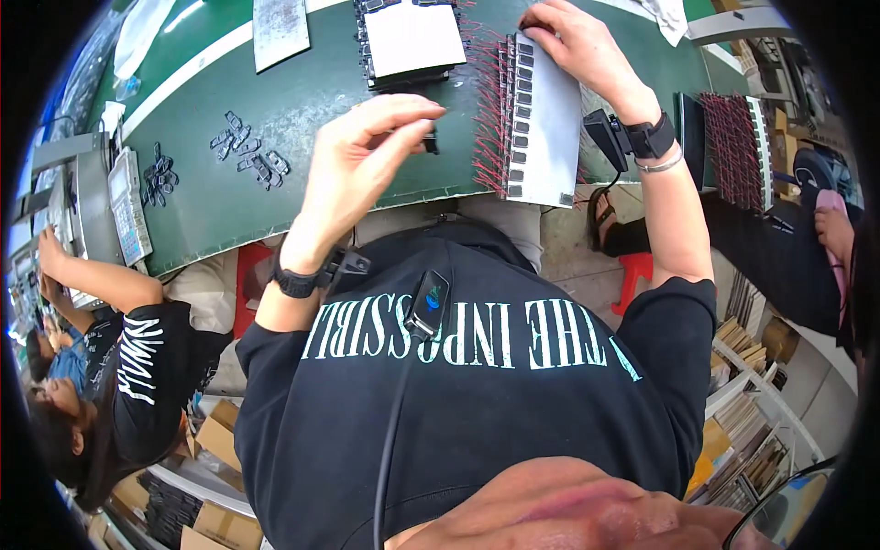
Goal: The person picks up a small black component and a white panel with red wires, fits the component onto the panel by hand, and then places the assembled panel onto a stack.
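A small black part (431, 140) shows between the thumb and fingers of my left hand (367, 151), which is held over the green bench. My right hand (582, 50) reaches to the far end of a long silvery metal plate (553, 137). Its fingers are pinched together there, and what is in them is hidden. Along the plate's left edge runs a row of small black rectangular parts (519, 119), with thin red wires (489, 147) sticking out to the left.
Loose black parts lie in two groups (247, 151) (159, 176) on the green bench (302, 101). A stack of wired parts under a white sheet (414, 38) stands at the back, beside a metal plate (281, 35). More red-wired parts (733, 151) are at the right. People sit on both sides.
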`<state>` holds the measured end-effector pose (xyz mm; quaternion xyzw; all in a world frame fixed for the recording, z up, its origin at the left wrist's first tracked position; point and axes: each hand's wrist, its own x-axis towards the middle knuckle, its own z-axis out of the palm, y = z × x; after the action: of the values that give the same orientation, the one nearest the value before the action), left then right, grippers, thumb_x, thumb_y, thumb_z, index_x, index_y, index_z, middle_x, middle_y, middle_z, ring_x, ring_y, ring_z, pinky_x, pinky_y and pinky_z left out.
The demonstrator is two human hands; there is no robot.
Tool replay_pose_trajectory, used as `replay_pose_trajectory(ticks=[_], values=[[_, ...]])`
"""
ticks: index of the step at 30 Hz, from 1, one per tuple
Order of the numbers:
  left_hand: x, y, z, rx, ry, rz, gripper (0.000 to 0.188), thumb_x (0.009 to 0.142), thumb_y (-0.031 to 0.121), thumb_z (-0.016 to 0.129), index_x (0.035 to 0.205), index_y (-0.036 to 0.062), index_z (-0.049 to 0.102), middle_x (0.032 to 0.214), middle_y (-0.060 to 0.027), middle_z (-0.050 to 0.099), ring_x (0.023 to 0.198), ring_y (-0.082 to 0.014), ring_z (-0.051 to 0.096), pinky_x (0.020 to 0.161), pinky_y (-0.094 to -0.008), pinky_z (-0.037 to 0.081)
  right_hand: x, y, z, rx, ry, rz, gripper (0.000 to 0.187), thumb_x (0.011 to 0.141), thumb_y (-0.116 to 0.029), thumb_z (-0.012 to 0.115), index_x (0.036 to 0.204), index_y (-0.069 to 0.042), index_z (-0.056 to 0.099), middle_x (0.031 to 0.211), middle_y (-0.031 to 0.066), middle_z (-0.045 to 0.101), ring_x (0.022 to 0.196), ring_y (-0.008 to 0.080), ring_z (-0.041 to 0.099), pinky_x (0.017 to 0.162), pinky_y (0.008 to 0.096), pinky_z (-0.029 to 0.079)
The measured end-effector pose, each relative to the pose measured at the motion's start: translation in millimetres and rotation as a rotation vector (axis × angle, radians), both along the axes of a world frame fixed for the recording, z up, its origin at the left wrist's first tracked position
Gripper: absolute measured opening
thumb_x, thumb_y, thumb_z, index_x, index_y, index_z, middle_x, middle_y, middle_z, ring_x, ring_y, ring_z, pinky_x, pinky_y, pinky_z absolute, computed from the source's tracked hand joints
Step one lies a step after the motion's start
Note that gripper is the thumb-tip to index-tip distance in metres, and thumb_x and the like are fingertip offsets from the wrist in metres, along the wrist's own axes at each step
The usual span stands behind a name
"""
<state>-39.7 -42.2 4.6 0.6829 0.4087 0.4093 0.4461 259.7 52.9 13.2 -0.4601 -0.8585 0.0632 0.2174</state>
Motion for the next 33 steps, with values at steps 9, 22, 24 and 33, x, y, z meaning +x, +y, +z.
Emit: replay_pose_trajectory(ticks=[9,22,24,33], values=[[31,8,0,-0.390,-0.345,0.030,0.016,0.094,0.010,0.069,0.108,0.0018,0.073,0.088,-0.0029,0.070,0.073,-0.0086,0.066,0.065,-0.0221,0.056,-6,-75,22,-0.479,1.345,-0.102,0.023,0.103,-0.010,0.053,0.119,0.003,0.062,0.107,0.0124,0.068,0.084,0.0144,0.067,0.079,0.0288,0.055],[30,41,17,-0.590,-0.320,0.041,0.018,0.097,0.011,0.064,0.106,-0.0048,0.062,0.091,-0.0120,0.072,0.074,-0.0150,0.071,0.067,-0.0256,0.059,-51,-91,34,-0.890,1.337,-0.245,0.029,0.100,-0.011,0.058,0.124,0.004,0.058,0.102,0.0122,0.066,0.092,0.0180,0.066,0.083,0.0310,0.056],[37,42,21,-0.574,-0.373,0.011,0.019,0.098,0.011,0.062,0.107,-0.0056,0.060,0.092,-0.0157,0.072,0.076,-0.0176,0.072,0.068,-0.0267,0.060,-43,-90,37,-0.987,1.491,-0.184,0.028,0.100,-0.012,0.059,0.122,0.004,0.059,0.101,0.0110,0.067,0.089,0.0158,0.067,0.083,0.0299,0.056],[39,48,29,-0.625,-0.403,-0.009,0.020,0.099,0.011,0.060,0.106,-0.0072,0.058,0.092,-0.0207,0.073,0.082,-0.0224,0.074,0.071,-0.0292,0.061,-54,-95,46,-0.671,1.133,-0.257,0.026,0.101,-0.010,0.056,0.122,0.004,0.065,0.112,0.0102,0.067,0.090,0.0115,0.064,0.084,0.0261,0.053]])
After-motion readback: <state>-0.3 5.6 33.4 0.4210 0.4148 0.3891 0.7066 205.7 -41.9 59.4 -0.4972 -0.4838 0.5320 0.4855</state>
